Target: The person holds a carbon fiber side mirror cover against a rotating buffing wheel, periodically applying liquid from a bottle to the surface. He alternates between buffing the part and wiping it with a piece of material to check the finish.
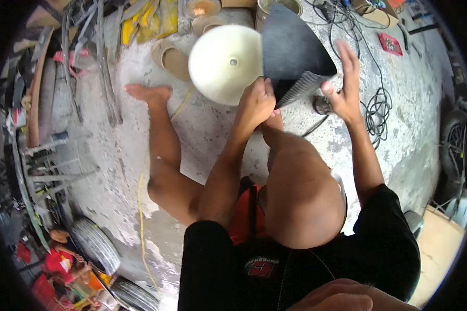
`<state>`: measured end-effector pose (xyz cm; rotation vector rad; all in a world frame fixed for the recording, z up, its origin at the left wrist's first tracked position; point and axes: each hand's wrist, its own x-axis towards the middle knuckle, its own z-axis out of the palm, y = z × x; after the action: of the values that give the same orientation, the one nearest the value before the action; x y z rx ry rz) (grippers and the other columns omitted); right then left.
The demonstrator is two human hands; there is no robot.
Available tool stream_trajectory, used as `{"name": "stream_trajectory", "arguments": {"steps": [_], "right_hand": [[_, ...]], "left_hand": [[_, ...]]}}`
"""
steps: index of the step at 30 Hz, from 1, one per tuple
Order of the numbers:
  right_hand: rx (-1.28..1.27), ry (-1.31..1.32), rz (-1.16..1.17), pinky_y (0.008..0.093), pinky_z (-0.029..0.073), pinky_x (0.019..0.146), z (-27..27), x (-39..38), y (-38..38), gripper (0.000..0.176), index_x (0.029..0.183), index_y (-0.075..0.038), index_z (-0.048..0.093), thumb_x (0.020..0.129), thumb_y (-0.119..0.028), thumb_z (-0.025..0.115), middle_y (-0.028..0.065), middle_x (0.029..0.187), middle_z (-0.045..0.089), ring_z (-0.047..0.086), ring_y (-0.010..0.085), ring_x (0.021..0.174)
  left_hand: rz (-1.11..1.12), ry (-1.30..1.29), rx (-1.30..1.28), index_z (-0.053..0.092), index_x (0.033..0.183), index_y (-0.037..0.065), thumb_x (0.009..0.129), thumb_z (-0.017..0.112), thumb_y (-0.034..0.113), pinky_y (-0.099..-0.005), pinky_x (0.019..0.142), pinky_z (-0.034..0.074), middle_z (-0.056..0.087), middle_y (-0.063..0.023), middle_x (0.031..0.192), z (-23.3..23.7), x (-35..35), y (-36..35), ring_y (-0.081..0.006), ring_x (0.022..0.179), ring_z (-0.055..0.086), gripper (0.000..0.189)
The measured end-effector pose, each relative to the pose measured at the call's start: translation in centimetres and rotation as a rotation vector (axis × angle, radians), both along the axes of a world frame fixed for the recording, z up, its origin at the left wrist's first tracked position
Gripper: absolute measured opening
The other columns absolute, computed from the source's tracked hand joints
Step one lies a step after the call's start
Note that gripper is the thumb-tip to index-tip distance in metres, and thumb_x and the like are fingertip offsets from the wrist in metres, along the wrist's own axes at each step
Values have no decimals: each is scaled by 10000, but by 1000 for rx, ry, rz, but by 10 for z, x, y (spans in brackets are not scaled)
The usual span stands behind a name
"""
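Note:
A dark, curved sheet (pixel 293 44) with a ribbed edge stands tilted beside a cream-coloured round dish (pixel 220 65) that has a small hole in its middle. My left hand (pixel 258 101) grips the lower left corner of the sheet, its fingers closed, close to the dish's lower right rim. At the right, my right hand (pixel 346 88) has its fingers stretched out and apart, with the thumb near the sheet's right corner. Whether the thumb touches the sheet I cannot tell.
Brown tubs (pixel 172 61), yellow pieces (pixel 145 23) and wooden strips (pixel 101 67) lie at the upper left. Black cable (pixel 379 116) coils at the right near a red tray (pixel 390 44). Tyres (pixel 96 243) and a person in red (pixel 59 264) are at the lower left.

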<state>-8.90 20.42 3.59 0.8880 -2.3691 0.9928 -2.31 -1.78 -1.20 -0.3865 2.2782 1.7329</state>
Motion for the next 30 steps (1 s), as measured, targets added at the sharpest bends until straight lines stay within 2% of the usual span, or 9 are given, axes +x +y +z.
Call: {"name": "stream_trajectory", "arguments": {"steps": [2,3,4,6,7,9,12,21,30], "right_hand": [[4,-183,299,471,332,1102,-18,-25,6,612,1185,2,644,883,-529,640,198,1220,614,513,359,1258],[-7,-100,231,450,370,1077,-31,-28,1,440,819,-4,677,907,-434,651,139,861,672,653,302,926],[76,-189,181,404,494,865,-48,-37,12,466,634,-17,574,884,-392,694,101,623,556,578,240,621],[-11,-108,51,383,457,574,-56,-33,-7,498,569,-27,502,839,-364,749,93,524,420,433,227,469],[4,-110,68,383,457,574,-55,-36,-12,498,569,-27,502,839,-364,749,93,524,420,433,227,469],[6,16,82,395,326,436,-52,-41,-20,495,566,-39,503,788,-373,792,97,529,422,439,249,460],[124,92,131,383,332,435,-48,-43,-29,510,548,-50,479,741,-368,828,93,519,416,430,268,447],[311,237,262,353,301,418,-34,-42,-50,497,545,-81,456,709,-339,849,51,499,370,390,223,420],[299,203,255,345,322,405,-40,-45,-47,528,508,-94,448,701,-369,855,41,474,392,415,217,399]], "left_hand": [[-20,35,-57,532,1038,-119,1047,388,253,-348,560,566,640,-229,794,-14,1,10,-263,541,674,399],[43,-16,30,541,1009,-119,1048,397,260,-338,553,564,633,-212,773,-14,1,14,-258,519,659,407],[106,-68,117,550,980,-118,1048,406,267,-327,546,562,627,-194,753,-14,-1,17,-253,497,643,417],[205,-113,320,592,945,-87,1046,428,283,-304,532,558,633,-141,779,-38,-1,27,-234,537,639,417],[288,-157,520,600,978,-63,1046,435,285,-298,536,563,639,-126,813,-49,1,37,-228,586,648,391],[365,-203,867,583,1104,-1,1043,456,291,-299,565,586,647,-108,953,-50,8,44,-213,718,666,325],[491,-303,1061,529,1193,18,1039,462,285,-312,578,593,640,-117,1008,-56,7,47,-213,727,669,316],[629,-281,1295,523,1209,115,1000,532,267,-317,609,594,638,-90,1051,-88,0,64,-211,848,656,258],[611,-254,1263,515,1205,94,1000,542,227,-351,609,606,637,-91,1040,-97,1,64,-221,858,659,246]]}}
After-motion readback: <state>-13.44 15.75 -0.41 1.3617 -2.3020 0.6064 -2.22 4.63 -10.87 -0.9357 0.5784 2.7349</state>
